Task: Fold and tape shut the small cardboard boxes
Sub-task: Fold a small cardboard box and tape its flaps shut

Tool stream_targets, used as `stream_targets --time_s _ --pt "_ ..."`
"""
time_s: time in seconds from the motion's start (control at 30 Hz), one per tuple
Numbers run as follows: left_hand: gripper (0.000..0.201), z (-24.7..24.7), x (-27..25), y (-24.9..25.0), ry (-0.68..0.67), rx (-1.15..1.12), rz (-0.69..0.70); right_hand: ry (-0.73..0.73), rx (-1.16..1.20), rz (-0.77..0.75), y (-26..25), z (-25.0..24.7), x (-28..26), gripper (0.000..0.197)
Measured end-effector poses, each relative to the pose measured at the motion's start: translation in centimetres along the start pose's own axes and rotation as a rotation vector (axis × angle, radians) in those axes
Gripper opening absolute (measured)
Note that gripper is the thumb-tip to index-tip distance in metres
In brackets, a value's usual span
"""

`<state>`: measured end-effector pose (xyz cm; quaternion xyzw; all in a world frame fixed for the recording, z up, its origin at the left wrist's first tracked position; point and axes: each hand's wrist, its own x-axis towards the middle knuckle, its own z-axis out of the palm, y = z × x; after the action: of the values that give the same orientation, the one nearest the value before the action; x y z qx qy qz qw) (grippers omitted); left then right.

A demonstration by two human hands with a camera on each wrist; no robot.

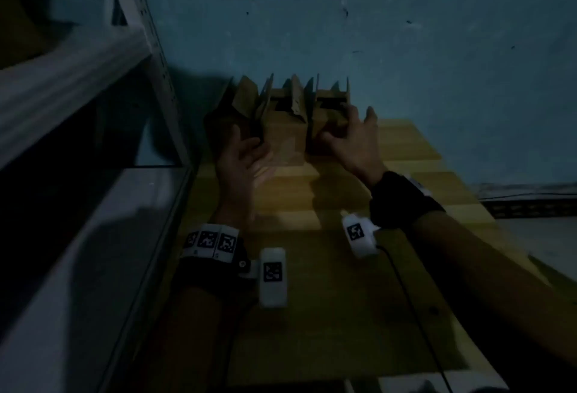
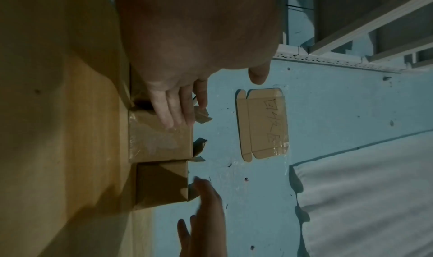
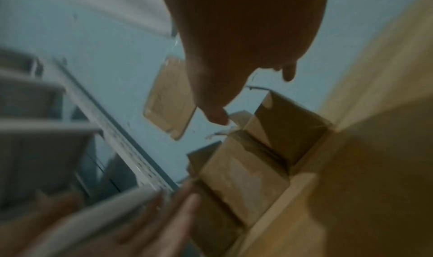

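Three small brown cardboard boxes (image 1: pixel 282 117), top flaps standing open, in a row at far edge of yellow wooden table (image 1: pixel 343 267), against blue wall (image 1: pixel 437 49). Left hand (image 1: pixel 242 161) spread wide, palm up, fingers alongside the leftmost box. Right hand (image 1: pixel 352 136) splayed, fingertips over the rightmost box; contact unclear. Neither holds anything.

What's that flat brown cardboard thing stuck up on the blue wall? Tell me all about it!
The flat cardboard piece is an unfolded box blank, brown, with rounded tabs and fold creases. It lies flat against the blue wall above the row of boxes, held by shiny clear tape at its edges. Dark handwriting marks its face; I can't read it. No hand touches it.
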<state>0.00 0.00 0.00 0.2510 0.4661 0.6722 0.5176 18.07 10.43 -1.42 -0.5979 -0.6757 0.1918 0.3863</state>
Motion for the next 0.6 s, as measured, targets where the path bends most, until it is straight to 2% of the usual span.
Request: stream_targets --time_s 0.1,0.2,0.3,0.4,0.6 --pt "0.052 -0.3 0.6 0.1 -0.010 0.013 0.025 -0.074 -0.187 0.028 0.0 1.2 2.2 0.080" --pt "0.053 -0.4 0.5 0.1 -0.035 0.029 0.017 -0.109 -0.265 0.066 0.7 2.2 3.8 0.084" --pt "0.053 -0.7 0.5 0.2 -0.042 0.037 0.015 -0.100 -0.253 0.057 1.4 2.1 4.5 0.085" --pt "0.055 -1.0 0.6 0.5 -0.027 0.008 0.008 -0.089 -0.186 0.022 1.5 0.9 4.5 0.074" --pt "0.057 -1.0 0.2 0.5 -0.040 -0.069 -0.002 -0.062 -0.132 0.000 2.0 -3.2 1.4 0.067"
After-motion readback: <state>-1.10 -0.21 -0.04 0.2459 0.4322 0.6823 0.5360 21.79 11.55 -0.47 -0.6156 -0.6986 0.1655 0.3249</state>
